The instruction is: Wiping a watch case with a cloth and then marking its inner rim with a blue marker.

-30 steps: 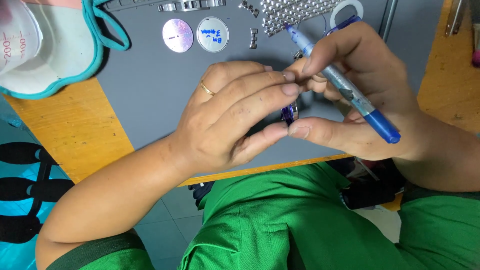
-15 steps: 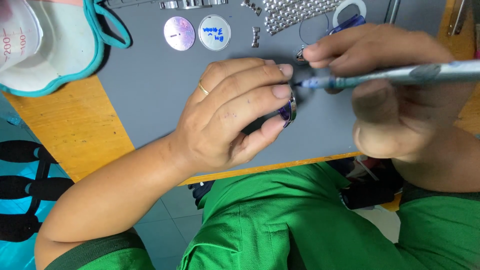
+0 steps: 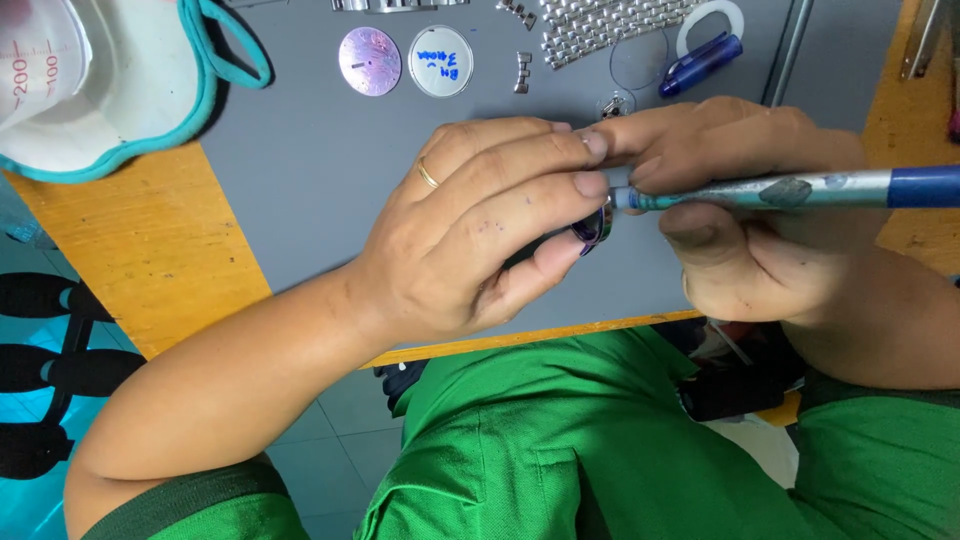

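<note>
The left hand (image 3: 470, 230) was closed around a small round metal watch case with a purple rim (image 3: 594, 222), pinched between its fingers (image 3: 560, 185) above and the thumb below, over the grey mat on the wooden counter (image 3: 150, 250). The right hand (image 3: 740, 200) gripped a blue and silver pen-shaped tool (image 3: 790, 190), lying level, its tip touching the case just beside the left fingertips. Two round dials (image 3: 370, 61), loose silver bracelet links (image 3: 600, 20) and a blue cap (image 3: 700, 64) lay further back on the mat
</note>
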